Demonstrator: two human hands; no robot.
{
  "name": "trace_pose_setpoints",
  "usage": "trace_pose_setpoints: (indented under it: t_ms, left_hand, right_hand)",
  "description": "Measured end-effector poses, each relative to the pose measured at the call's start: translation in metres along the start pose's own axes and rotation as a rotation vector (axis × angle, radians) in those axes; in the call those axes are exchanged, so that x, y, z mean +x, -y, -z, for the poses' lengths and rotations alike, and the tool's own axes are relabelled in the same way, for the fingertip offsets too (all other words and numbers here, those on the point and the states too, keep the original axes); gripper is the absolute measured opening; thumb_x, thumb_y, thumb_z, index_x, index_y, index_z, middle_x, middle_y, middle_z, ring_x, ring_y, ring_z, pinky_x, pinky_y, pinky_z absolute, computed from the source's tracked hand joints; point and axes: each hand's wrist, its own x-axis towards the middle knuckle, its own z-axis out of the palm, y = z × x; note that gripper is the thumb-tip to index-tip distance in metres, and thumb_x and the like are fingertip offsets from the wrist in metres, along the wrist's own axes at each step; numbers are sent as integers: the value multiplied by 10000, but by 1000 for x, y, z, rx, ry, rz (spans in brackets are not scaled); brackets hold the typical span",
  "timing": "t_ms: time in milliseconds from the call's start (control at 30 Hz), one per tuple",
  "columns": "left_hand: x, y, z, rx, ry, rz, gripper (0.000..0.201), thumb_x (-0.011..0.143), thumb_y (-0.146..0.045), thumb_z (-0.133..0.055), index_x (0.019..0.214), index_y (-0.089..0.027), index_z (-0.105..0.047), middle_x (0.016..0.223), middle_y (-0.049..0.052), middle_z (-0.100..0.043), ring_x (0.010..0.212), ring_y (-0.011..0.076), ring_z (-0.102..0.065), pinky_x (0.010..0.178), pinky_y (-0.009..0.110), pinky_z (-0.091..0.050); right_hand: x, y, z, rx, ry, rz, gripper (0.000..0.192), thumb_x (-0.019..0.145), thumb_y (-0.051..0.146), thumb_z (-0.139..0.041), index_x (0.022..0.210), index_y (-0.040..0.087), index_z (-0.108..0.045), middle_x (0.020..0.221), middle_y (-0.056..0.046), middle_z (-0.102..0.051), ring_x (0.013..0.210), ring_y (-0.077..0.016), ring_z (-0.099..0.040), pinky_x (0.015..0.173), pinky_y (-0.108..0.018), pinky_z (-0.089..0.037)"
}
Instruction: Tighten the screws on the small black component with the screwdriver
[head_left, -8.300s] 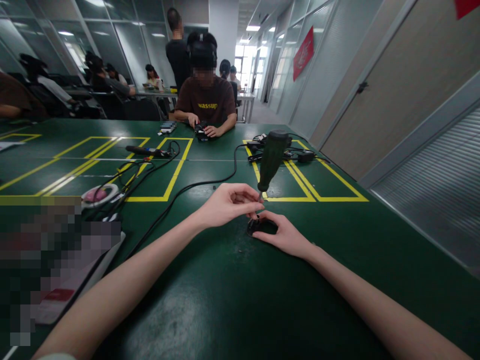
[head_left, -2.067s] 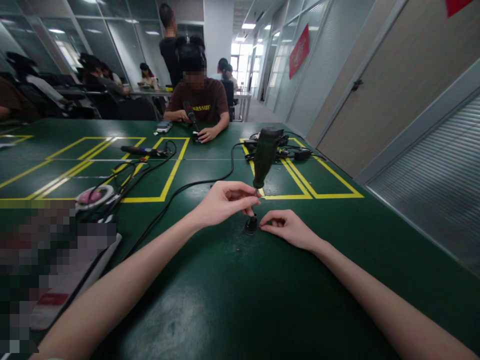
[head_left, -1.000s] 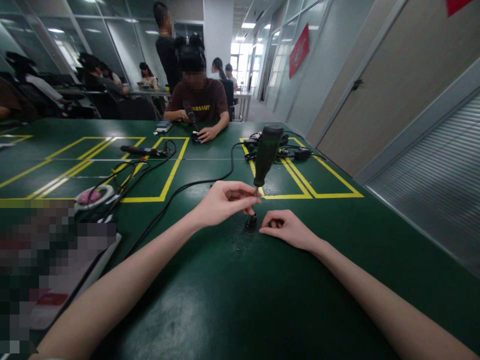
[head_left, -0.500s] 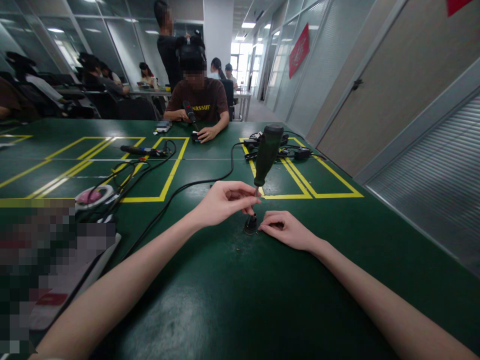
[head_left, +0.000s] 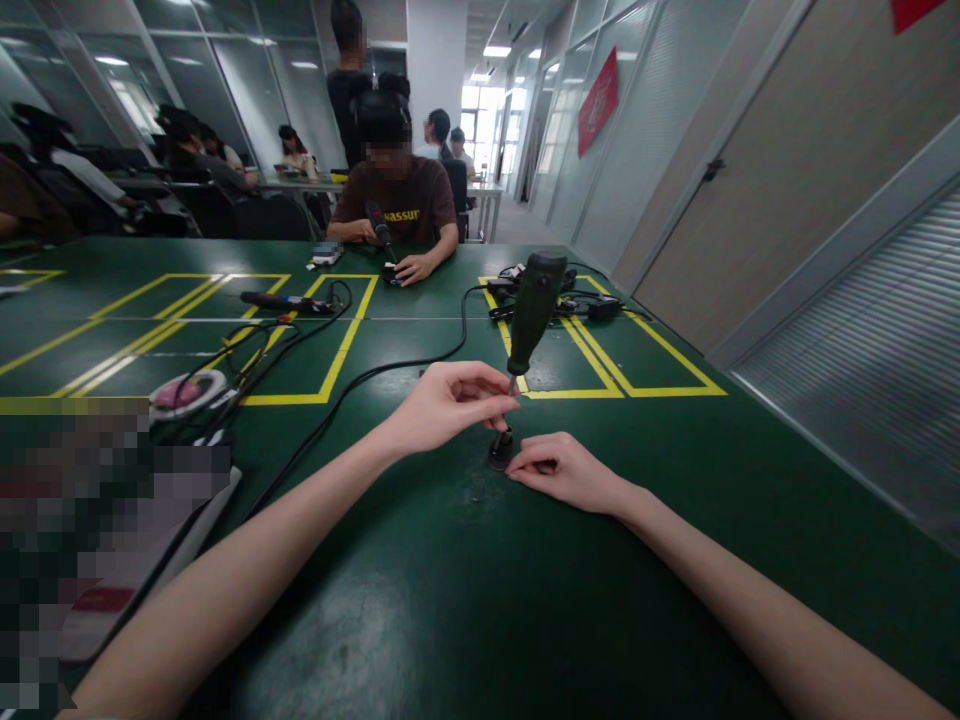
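Observation:
In my left hand [head_left: 465, 400] the thumb and fingers pinch the thin metal shaft of a screwdriver [head_left: 534, 310]. Its thick dark handle points up and leans a little to the right. Below the shaft, a small dark round part [head_left: 499, 450] with a wider base stands on the green table. The shaft's tip is hidden behind my left fingers, so whether it touches the part I cannot tell. My right hand [head_left: 562, 470] rests on the table just right of that part, thumb and forefinger pinched together at its base. Anything between those fingertips is too small to make out.
A black cable [head_left: 360, 375] runs across the green table [head_left: 420, 610] left of my hands. Adapters with cords [head_left: 600, 305] lie beyond the screwdriver. Farther left are a dark tool [head_left: 281, 301] and a tape roll [head_left: 187, 392]. Across the table sits a person [head_left: 397, 205] holding a power screwdriver.
My right hand has shifted slightly left and toward me, its fingertips closer to the base of the round part. My left hand and the screwdriver are nearly still.

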Motion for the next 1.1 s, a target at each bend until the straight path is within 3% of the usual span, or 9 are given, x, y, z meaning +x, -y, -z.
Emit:
trace_pose_setpoints:
  t_ms: [400,500,600,700,767,867,1100]
  left_hand:
    - [1,0,1,-8,7,-3,279,789,-320,-849,925,-109,-727,758,60,-778,649,148,-737,683,257,-618]
    - [0,1,1,6,7,0,292,790,-338,-847,933,-113,-729,777,65,-782,661,154,-741,688,270,-625]
    - [1,2,1,13,6,5,312,782,-357,-853,925,-115,-720,774,65,-778,662,158,-740,684,279,-628]
    - [1,2,1,13,-5,12,301,780,-351,-851,902,-117,-707,757,58,-767,654,153,-732,672,271,-619]
    - [1,2,0,6,-2,12,288,784,-339,-845,897,-117,-700,753,54,-763,652,146,-728,671,262,-612]
    - [0,1,-1,-4,0,14,296,770,-343,-850,879,-123,-684,770,56,-765,647,140,-721,667,259,-607]
    - [1,-1,-2,-5,14,25,352,738,-372,-882,834,-140,-634,709,22,-728,599,121,-696,613,228,-576]
  right_hand:
    - [2,22,-20,25,17,87,258,1013,335,-609,967,220,-835,845,-72,-808,691,-172,-702,663,-282,-492]
    - [-1,21,-17,52,-79,44,245,988,333,-619,916,206,-816,718,-46,-739,586,-149,-607,604,-280,-454]
    - [-4,15,-8,69,-196,-25,222,929,298,-614,789,190,-748,561,15,-549,490,-120,-434,540,-280,-368]
    - [-3,7,0,95,-257,-112,250,930,272,-517,744,192,-664,597,14,-525,503,-115,-412,515,-269,-333]
    - [0,5,2,116,-248,-160,182,915,265,-520,903,183,-683,622,29,-515,531,-120,-431,520,-257,-343]
    - [4,5,0,140,-165,-198,230,867,285,-616,1057,175,-686,648,49,-518,545,-115,-436,522,-245,-353]
    - [7,8,-1,110,-44,-218,173,867,318,-698,962,174,-707,647,54,-517,567,-105,-396,543,-250,-303]
